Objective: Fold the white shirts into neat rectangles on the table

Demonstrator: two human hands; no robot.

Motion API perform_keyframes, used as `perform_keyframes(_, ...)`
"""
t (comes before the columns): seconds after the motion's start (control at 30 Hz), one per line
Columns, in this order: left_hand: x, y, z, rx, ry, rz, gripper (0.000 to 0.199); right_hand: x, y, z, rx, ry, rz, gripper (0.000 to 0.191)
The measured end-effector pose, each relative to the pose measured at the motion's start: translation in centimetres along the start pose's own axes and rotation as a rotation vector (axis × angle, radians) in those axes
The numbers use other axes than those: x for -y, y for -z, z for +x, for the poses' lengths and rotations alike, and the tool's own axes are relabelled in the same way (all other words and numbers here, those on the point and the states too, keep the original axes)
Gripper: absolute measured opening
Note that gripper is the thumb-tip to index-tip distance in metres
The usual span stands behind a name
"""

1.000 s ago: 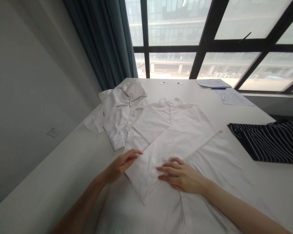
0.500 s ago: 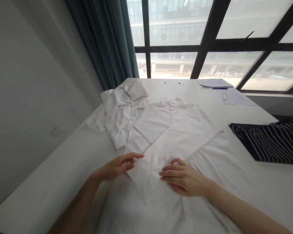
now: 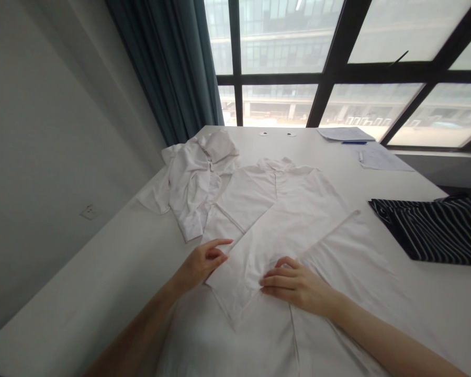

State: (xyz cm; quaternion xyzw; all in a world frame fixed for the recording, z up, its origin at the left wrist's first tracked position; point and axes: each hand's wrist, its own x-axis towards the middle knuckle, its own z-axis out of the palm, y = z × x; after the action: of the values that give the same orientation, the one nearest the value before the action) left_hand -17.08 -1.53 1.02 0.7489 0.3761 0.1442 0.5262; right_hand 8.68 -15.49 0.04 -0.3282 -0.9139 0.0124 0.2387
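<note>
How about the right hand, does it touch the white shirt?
Touching: the head view shows the right hand lying on the folded white shirt.

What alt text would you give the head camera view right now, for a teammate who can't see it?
A right hand rests on the folded sleeve of a white shirt laid flat on a white table, with a left hand at the sleeve's edge. A crumpled white hoodie lies to the left, dark striped cloth to the right.
</note>
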Motion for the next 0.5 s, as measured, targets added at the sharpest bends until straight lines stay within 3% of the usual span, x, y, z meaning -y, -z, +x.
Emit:
perform_keyframes(0.17, 0.7, 0.1, 0.2, -0.043, -0.045, 0.091, 0.044, -0.1, -0.3, -0.2, -0.003, -0.008, 0.054, 0.022)
perform_keyframes(0.3, 1.2, 0.1, 0.3, -0.032, -0.128, 0.304, 0.040, -0.1, -0.5, -0.3, -0.031, -0.039, 0.108, 0.022)
perform_keyframes(0.5, 1.3, -0.7, 0.1, -0.135, -0.457, 0.733, 0.038, 0.2, -0.4, -0.1, 0.029, -0.132, 0.162, 0.029)
